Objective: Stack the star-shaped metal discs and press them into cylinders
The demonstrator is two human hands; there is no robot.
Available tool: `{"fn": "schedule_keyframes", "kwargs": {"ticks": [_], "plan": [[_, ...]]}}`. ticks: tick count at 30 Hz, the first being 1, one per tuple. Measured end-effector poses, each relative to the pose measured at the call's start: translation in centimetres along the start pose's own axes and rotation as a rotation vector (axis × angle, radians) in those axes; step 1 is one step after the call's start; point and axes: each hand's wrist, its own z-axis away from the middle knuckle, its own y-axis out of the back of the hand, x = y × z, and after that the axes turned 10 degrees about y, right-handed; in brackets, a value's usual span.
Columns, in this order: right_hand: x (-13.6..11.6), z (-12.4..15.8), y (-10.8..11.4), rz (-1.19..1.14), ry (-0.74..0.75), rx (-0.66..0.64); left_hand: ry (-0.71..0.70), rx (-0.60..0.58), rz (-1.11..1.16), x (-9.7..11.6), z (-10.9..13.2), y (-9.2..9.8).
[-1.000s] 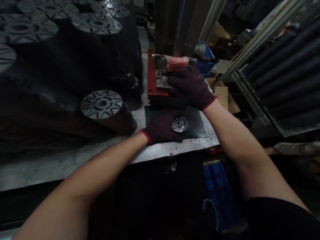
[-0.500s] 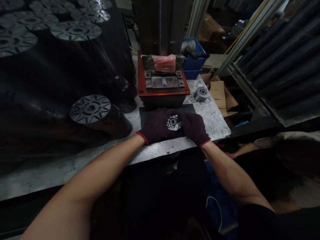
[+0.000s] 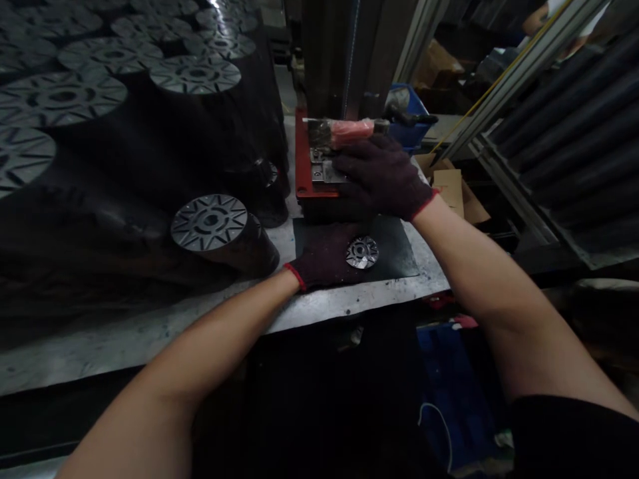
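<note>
Gloved left hand [image 3: 324, 258], red-cuffed knit, lies flat and open, fingers touching a round slotted steel disc [image 3: 362, 253]. The disc sits face up on a black rubber mat [image 3: 394, 256], with no long axis. Right hand [image 3: 382, 178] spreads open over a steel die plate [image 3: 324, 171] on a red press bed [image 3: 301, 156]. Star-faced dark cylinders [image 3: 208, 223] stand left of the mat on the sheet-metal surface [image 3: 359, 305].
</note>
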Motion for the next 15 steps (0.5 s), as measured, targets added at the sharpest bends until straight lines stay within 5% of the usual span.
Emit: {"fn": "schedule_keyframes", "kwargs": {"ticks": [4,8,11,15], "plan": [[-1.0,0.4,-0.3,0.01,-0.049,0.022,0.039,-0.014,-0.09,0.2,0.0,0.0],[-7.3,5.6,-0.6,-0.301,-0.529,0.306,0.025,0.01,-0.218,0.5,-0.4,-0.1],[-10.9,9.1,-1.6,-0.549,-0.775,0.235,-0.001,0.035,-0.241,0.7,-0.7,-0.4],[-12.4,10.4,-2.5,-0.465,-0.805,0.133,0.001,0.054,-0.256,1.1,-0.8,-0.6]]}}
